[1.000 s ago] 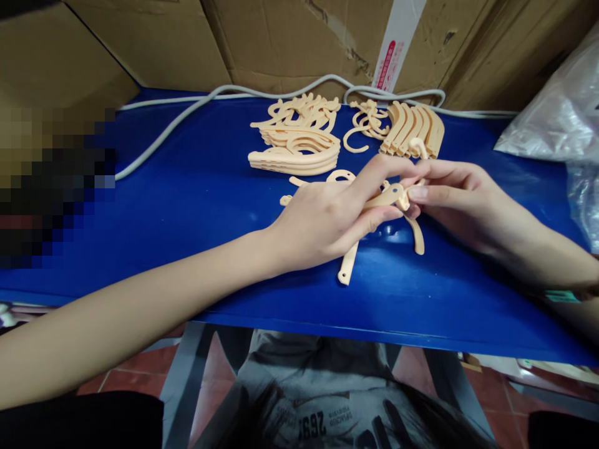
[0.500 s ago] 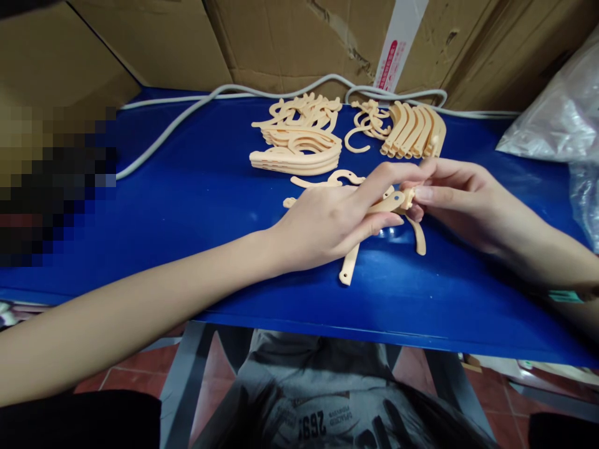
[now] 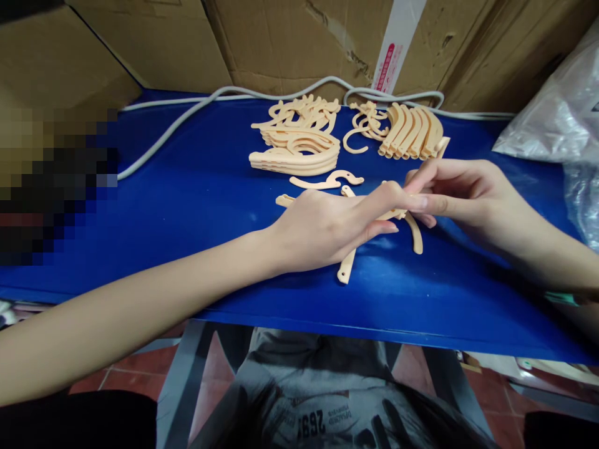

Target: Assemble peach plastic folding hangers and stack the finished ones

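Two hands (image 3: 322, 226) (image 3: 472, 196) meet at a cream plastic piece (image 3: 397, 214).

1 pale beige part (image 3: 392, 215), mostly hidden, in the left hand (image 3: 322, 224)

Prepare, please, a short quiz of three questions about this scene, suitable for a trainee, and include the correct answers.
1. What colour is the strip partly hidden by the left hand?
a) black
b) cream
c) green

2. True or false: the cable passes behind the hooks.

3. Fill in: of the two hands, the bag is closer to the ____ one.

Key:
1. b
2. True
3. right
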Tool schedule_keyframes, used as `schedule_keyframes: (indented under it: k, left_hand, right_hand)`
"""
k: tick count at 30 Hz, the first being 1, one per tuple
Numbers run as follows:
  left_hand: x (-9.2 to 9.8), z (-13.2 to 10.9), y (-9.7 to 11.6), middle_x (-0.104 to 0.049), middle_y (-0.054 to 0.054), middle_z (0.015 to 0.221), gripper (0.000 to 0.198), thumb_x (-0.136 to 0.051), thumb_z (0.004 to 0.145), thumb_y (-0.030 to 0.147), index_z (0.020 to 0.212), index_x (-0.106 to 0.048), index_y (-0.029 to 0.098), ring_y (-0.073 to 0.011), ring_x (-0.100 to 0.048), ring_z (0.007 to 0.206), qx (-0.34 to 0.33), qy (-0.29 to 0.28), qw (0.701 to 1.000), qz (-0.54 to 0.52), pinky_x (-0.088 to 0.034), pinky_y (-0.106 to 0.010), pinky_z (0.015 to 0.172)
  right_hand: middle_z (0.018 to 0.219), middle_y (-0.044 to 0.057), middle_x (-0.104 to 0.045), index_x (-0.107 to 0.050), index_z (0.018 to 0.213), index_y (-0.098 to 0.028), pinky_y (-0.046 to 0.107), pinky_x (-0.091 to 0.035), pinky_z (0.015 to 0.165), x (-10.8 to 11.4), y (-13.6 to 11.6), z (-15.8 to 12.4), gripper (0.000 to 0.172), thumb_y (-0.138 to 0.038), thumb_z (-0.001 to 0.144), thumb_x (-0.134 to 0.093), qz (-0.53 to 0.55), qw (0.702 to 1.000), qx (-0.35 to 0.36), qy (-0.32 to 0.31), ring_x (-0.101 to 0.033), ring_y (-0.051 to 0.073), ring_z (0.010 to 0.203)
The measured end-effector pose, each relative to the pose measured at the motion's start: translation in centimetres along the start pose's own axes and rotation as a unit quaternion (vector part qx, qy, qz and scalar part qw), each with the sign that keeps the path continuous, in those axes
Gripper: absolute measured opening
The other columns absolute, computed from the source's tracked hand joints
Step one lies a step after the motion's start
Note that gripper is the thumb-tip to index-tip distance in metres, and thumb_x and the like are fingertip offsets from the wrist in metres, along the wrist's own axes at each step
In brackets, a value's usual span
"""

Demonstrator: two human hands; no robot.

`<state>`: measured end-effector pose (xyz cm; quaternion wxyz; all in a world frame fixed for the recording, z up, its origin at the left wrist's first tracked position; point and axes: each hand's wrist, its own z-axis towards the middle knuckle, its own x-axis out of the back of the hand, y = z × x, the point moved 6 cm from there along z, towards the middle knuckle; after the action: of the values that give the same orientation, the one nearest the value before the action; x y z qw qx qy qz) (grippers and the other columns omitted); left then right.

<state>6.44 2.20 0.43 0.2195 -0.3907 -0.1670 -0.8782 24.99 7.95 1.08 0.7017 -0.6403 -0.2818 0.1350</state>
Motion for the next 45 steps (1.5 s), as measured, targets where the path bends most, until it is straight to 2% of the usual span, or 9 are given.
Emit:
schedule_keyframes:
  k: [5, 13, 20, 23, 30, 35, 38, 42, 45]
  left_hand:
    - [0.0, -0.1, -0.1, -0.087, -0.001, 0.097, 0.042, -0.033, 0.131, 0.038, 0.138, -0.068, 0.017, -0.0117, -0.077, 0.065, -0.014, 0.021, 0.999, 0.028, -0.040, -0.025, 0.051]
    - [0.2, -0.3, 0.6, -0.086, 0.001, 0.090, 0.041, -0.033, 0.131, 0.032, 0.137, -0.071, 0.017, -0.0127, -0.081, 0.067, -0.050, 0.050, 0.992, 0.104, -0.038, -0.025, 0.049]
    - [-0.3, -0.5, 0.5, -0.087, -0.005, 0.096, 0.045, -0.030, 0.130, 0.033, 0.148, -0.068, 0.017, -0.0153, -0.082, 0.071, -0.051, 0.021, 0.988, 0.143, -0.040, -0.025, 0.049]
    - [-0.4, -0.6, 0.4, -0.087, -0.005, 0.093, 0.045, -0.030, 0.130, 0.033, 0.143, -0.069, 0.015, -0.0157, -0.081, 0.068, -0.048, 0.023, 0.986, 0.157, -0.038, -0.026, 0.048]
    - [-0.6, -0.3, 0.7, -0.086, -0.005, 0.089, 0.037, -0.043, 0.128, 0.034, 0.138, -0.071, 0.014, -0.0178, -0.079, 0.060, -0.038, -0.006, 0.985, 0.169, -0.028, -0.031, 0.043]
    - [-0.9, -0.1, 0.1, -0.088, -0.003, 0.093, 0.032, -0.052, 0.126, 0.042, 0.140, -0.065, 0.016, -0.0184, -0.081, 0.064, 0.005, -0.063, 0.985, 0.161, -0.032, -0.029, 0.044]
    - [-1.1, 0.0, -0.1, -0.090, -0.005, 0.102, 0.032, -0.058, 0.124, 0.040, 0.144, -0.062, 0.016, -0.0191, -0.084, 0.070, 0.016, -0.071, 0.984, 0.163, -0.034, -0.029, 0.046]
    - [-1.3, 0.0, -0.1, -0.089, -0.005, 0.096, 0.031, -0.064, 0.122, 0.040, 0.140, -0.064, 0.015, -0.0194, -0.082, 0.065, 0.025, -0.076, 0.982, 0.170, -0.027, -0.030, 0.045]
    - [-1.0, 0.2, -0.2, -0.089, -0.003, 0.093, 0.029, -0.066, 0.121, 0.036, 0.139, -0.064, 0.014, -0.0203, -0.082, 0.066, 0.038, -0.068, 0.987, 0.143, -0.028, -0.029, 0.047]
  right_hand:
    - [0.070, -0.002, -0.069, -0.084, 0.084, -0.025, 0.026, -0.039, 0.057, 0.2, -0.4, 0.0, 0.042, -0.062, 0.082, -0.102, -0.043, 0.998, 0.019, 0.032, -0.052, 0.009, 0.060]
    - [0.066, -0.003, -0.065, -0.083, 0.087, -0.024, 0.028, -0.033, 0.054, 0.1, 0.1, -0.1, 0.044, -0.065, 0.085, -0.099, -0.048, 0.999, 0.016, 0.013, -0.048, 0.009, 0.057]
    - [0.061, -0.006, -0.060, -0.082, 0.084, -0.024, 0.028, -0.028, 0.050, 0.2, 0.2, -0.1, 0.046, -0.067, 0.084, -0.099, -0.045, 0.999, -0.001, 0.002, -0.045, 0.007, 0.052]
    - [0.061, -0.005, -0.062, -0.081, 0.085, -0.024, 0.028, -0.027, 0.050, 0.1, 0.2, 0.1, 0.048, -0.068, 0.083, -0.099, -0.047, 0.999, -0.004, -0.002, -0.045, 0.007, 0.052]
    - [0.069, -0.004, -0.068, -0.081, 0.086, -0.022, 0.026, -0.036, 0.056, -0.5, 0.3, 0.2, 0.047, -0.066, 0.085, -0.098, -0.039, 0.999, -0.003, -0.006, -0.050, 0.008, 0.060]
    - [0.080, 0.000, -0.078, -0.084, 0.090, -0.024, 0.027, -0.044, 0.062, 0.0, -0.1, 0.0, 0.047, -0.069, 0.085, -0.097, -0.070, 0.998, 0.002, 0.010, -0.061, 0.013, 0.069]
    - [0.082, 0.001, -0.081, -0.085, 0.092, -0.025, 0.029, -0.045, 0.062, 0.3, -0.4, -0.1, 0.050, -0.074, 0.087, -0.093, -0.110, 0.994, 0.021, 0.020, -0.064, 0.015, 0.070]
    - [0.085, 0.004, -0.081, -0.085, 0.095, -0.024, 0.031, -0.048, 0.065, 0.3, -0.6, -0.1, 0.056, -0.079, 0.089, -0.089, -0.163, 0.985, 0.049, 0.035, -0.065, 0.016, 0.073]
    - [0.089, 0.005, -0.082, -0.083, 0.094, -0.023, 0.033, -0.050, 0.068, 0.2, -1.0, -0.3, 0.057, -0.080, 0.091, -0.086, -0.190, 0.978, 0.068, 0.047, -0.066, 0.018, 0.076]
